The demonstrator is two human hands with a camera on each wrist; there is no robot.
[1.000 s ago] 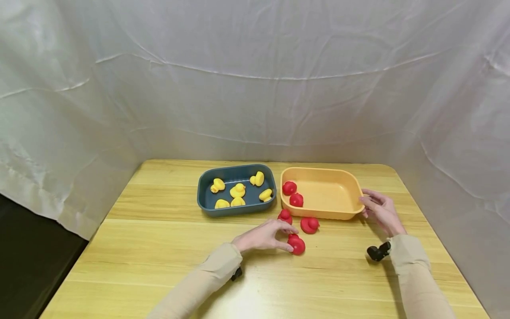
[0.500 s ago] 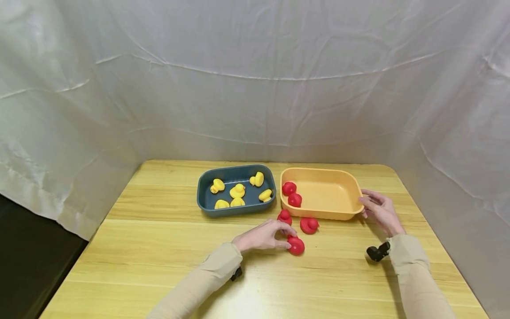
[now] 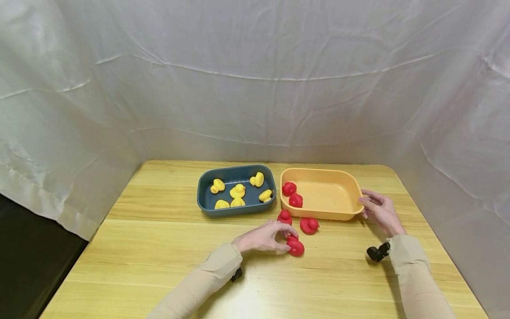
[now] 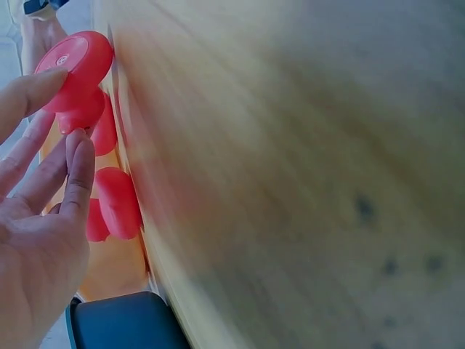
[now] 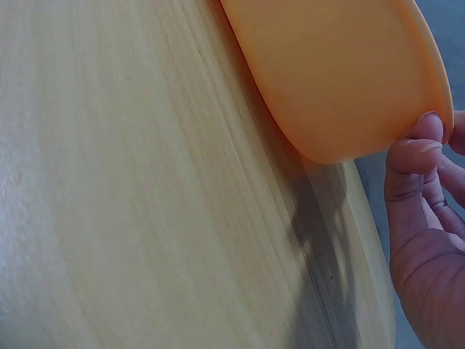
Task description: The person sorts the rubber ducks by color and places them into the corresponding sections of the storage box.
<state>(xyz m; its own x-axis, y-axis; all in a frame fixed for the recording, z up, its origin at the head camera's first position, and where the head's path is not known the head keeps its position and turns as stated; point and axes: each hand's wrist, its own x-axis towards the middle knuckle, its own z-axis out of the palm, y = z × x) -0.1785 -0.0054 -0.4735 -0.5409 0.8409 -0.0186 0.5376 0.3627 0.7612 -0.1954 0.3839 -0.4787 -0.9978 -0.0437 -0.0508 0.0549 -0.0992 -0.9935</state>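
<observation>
My left hand (image 3: pixel 264 237) pinches a red rubber duck (image 3: pixel 296 247) between thumb and fingertips, low over the table in front of the trays. In the left wrist view the thumb presses the flat underside of that red duck (image 4: pixel 91 62), and fingertips touch its head. Two more red ducks stand close by on the table: one upright (image 3: pixel 284 216), one further right (image 3: pixel 309 226). At the right end of the orange tray (image 3: pixel 326 215), my right hand (image 3: pixel 380 210) grips the rim, as the right wrist view shows at the tray corner (image 5: pixel 349 109). Two red ducks (image 3: pixel 295 200) lie in its left end.
Left of the orange tray stands a dark blue tray (image 3: pixel 235 211) holding several yellow ducks (image 3: pixel 237 191). Both trays sit toward the back of the wooden table (image 3: pixel 159 248). A pale cloth (image 3: pixel 255 88) hangs behind and at both sides.
The left fingers have closed in on the near red duck, which has tilted slightly in them. The right hand and both trays have stayed in place.
</observation>
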